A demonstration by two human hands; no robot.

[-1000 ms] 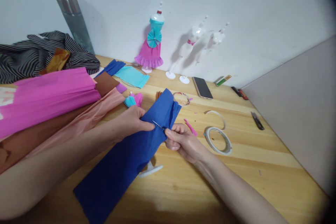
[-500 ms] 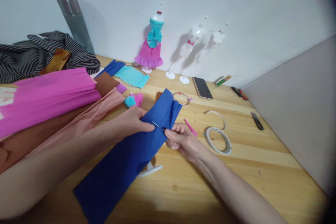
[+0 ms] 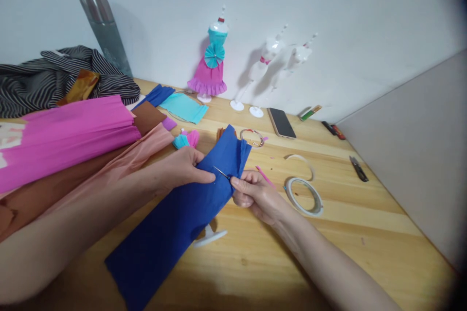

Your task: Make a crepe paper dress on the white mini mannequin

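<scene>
"Two hands, bare: how was each grip entered?"

"Left hand [image 3: 188, 172]: clamped on a dark blue sheet [image 3: 175, 223] near its upper end, thumb on top, fingers mostly hidden. Right hand [image 3: 257, 192]: thumb and fingers together on the dark end of a needle-like pin [image 3: 221, 172], at the sheet's right edge; whether they also pinched the sheet, I could not tell."

"Location of sheet and pin?"

"Sheet: slantwise above the worktop [image 3: 292, 262], upper part between the hands, lower end toward the near edge of view. Pin: over the sheet, its point near the left thumb."

"Items close by?"

"One white foot [image 3: 210, 239], showing from under the sheet, the rest hidden. One pink strip [image 3: 265, 176], just beyond the right hand. One tape roll [image 3: 316, 202], lying flat, farther right."

"And the outer stock?"

"One phone [image 3: 281, 122], dark screen up. One black cutter [image 3: 358, 169], far right. One dressed form [image 3: 211, 75], turquoise top and rosette, pink skirt. Two white forms [image 3: 259, 70], upright near the wall. Leftward: one turquoise sheet [image 3: 185, 108], one magenta sheet [image 3: 73, 121], one striped cloth [image 3: 32, 82], one grey flask [image 3: 109, 41] behind the cloth."
</scene>
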